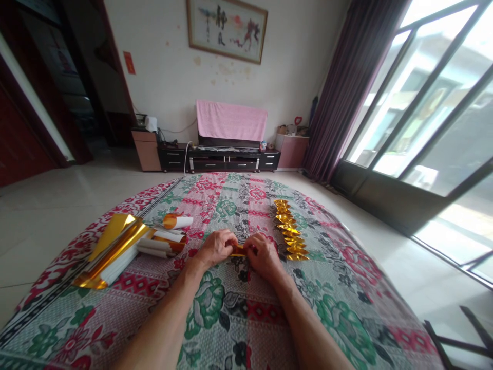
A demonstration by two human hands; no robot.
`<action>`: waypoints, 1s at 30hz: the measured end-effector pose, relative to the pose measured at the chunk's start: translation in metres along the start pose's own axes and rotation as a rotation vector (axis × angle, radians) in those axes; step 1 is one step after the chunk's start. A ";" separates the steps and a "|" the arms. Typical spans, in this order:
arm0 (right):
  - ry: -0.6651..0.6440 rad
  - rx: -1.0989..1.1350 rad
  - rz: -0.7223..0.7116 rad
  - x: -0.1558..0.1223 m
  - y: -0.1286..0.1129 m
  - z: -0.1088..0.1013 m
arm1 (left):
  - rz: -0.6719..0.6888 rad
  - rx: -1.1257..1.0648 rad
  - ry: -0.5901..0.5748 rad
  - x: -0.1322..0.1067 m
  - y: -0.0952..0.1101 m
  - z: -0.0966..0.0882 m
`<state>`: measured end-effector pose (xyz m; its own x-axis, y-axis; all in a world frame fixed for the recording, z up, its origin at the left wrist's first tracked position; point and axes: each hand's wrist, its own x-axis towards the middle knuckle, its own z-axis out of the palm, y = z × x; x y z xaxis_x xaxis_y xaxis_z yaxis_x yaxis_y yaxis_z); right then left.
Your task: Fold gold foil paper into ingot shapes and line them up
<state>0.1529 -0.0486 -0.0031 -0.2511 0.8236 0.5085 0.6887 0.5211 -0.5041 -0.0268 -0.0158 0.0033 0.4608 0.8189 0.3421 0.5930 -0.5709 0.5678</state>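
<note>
In the middle of the table, a small folded piece of gold foil paper (239, 251) lies between my two hands. My left hand (217, 246) is closed on its left end, thumb and fingers pinched together. The right end is pinched by my right hand (263, 254). Parts of the piece are hidden under my fingers. To the right of my right hand runs a row of several folded gold paper ingots (291, 231). Left of my left hand lie several curled gold-and-white paper sheets (165, 241), beside a larger stack of gold foil sheets (119, 246).
The round table carries a flowered cloth (339, 318) in red, green and grey. Beyond it stands a low black cabinet (223, 163) with a pink towel (231, 119) draped over something on it. A dark chair or stool frame (458, 344) is at the lower right.
</note>
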 end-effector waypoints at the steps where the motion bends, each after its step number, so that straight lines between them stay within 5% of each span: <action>1: -0.002 -0.008 -0.001 0.000 0.000 0.000 | -0.008 -0.013 -0.012 0.000 0.000 -0.001; 12: -0.003 -0.058 -0.002 -0.003 -0.004 0.001 | -0.053 0.002 -0.032 -0.004 -0.007 -0.009; 22: 0.099 -0.050 0.121 0.001 0.006 0.007 | -0.085 -0.030 0.151 -0.002 -0.008 0.004; 30: 0.087 -0.041 0.107 0.002 0.006 0.006 | -0.034 0.000 0.151 -0.002 -0.011 0.006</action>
<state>0.1525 -0.0423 -0.0094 -0.1158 0.8508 0.5126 0.7358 0.4201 -0.5311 -0.0306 -0.0110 -0.0078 0.3358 0.8372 0.4317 0.6066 -0.5429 0.5808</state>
